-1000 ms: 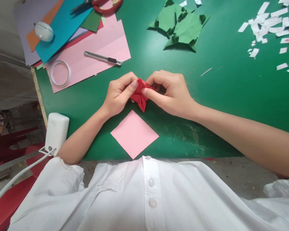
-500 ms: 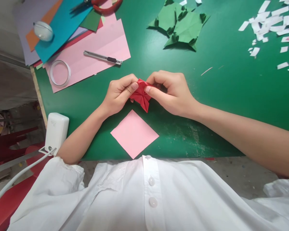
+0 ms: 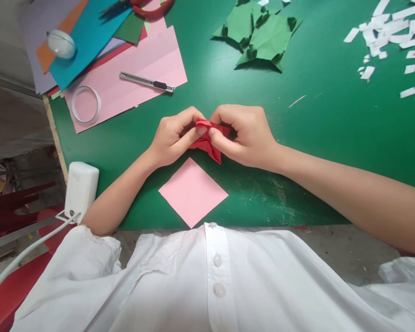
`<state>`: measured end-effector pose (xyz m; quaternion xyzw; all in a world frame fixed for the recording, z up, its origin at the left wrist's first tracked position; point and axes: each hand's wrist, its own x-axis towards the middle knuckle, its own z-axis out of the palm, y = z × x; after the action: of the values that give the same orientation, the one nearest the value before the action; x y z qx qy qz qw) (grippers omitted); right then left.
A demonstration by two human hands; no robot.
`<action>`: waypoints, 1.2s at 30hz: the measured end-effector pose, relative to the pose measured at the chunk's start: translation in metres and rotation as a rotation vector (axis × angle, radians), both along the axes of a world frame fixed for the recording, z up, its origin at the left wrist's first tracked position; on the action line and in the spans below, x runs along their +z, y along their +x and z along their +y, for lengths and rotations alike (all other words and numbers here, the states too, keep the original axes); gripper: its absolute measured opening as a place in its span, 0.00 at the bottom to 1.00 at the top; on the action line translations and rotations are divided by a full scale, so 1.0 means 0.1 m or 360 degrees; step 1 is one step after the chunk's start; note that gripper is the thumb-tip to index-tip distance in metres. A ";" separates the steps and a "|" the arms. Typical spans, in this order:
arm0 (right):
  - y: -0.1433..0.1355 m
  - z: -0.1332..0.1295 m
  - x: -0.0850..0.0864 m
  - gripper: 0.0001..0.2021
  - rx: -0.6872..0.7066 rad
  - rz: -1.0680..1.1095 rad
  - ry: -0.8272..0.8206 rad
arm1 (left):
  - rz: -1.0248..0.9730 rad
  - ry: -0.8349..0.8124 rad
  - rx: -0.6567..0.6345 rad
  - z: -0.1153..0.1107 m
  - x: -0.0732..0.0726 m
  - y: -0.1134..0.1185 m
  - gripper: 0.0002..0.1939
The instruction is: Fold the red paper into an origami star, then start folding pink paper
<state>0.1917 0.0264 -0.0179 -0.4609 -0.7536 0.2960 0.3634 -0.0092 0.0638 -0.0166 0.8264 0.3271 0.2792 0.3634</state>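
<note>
A small folded red paper (image 3: 207, 144) is held above the green table, with a pointed flap hanging toward me. My left hand (image 3: 175, 138) pinches its left side, thumb on top near the upper edge. On the right side, my right hand (image 3: 244, 134) grips it between thumb and curled fingers. The two thumb tips are close together, and the fingers hide part of the paper. A flat pink square (image 3: 193, 192) lies just below my hands, turned like a diamond. Folded green paper pieces (image 3: 268, 39) rest farther up the table.
On the green table (image 3: 332, 138), a cutter (image 3: 147, 82) and a tape roll (image 3: 86, 105) lie on pink paper at upper left, near scissors (image 3: 152, 10). A white power bank (image 3: 81, 190) sits by my left forearm. White scraps (image 3: 380, 34) lie upper right, with a fingertip at the edge.
The red paper has turned and shifted slightly right, and its top edge is now folded over under my thumbs. My left thumb has moved right, closer to my right thumb.
</note>
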 end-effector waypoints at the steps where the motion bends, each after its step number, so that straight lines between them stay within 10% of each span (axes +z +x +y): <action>1: -0.01 -0.01 0.01 0.09 0.0008 -0.0017 0.0034 | 0.0004 0.0009 0.0013 -0.01 0.00 0.00 0.18; 17: -0.08 -0.10 -0.03 0.09 -0.0117 -0.0232 0.0285 | 0.0045 0.0944 0.0409 -0.21 -0.10 0.10 0.05; 36: -0.04 -0.07 0.03 0.06 -0.0067 -0.0158 0.0094 | -0.0034 0.1064 0.0370 -0.18 -0.08 0.12 0.02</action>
<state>0.1873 0.0192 -0.0151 -0.4799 -0.7691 0.2428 0.3452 0.0030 0.0457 -0.0245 0.8540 0.3057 0.4189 0.0419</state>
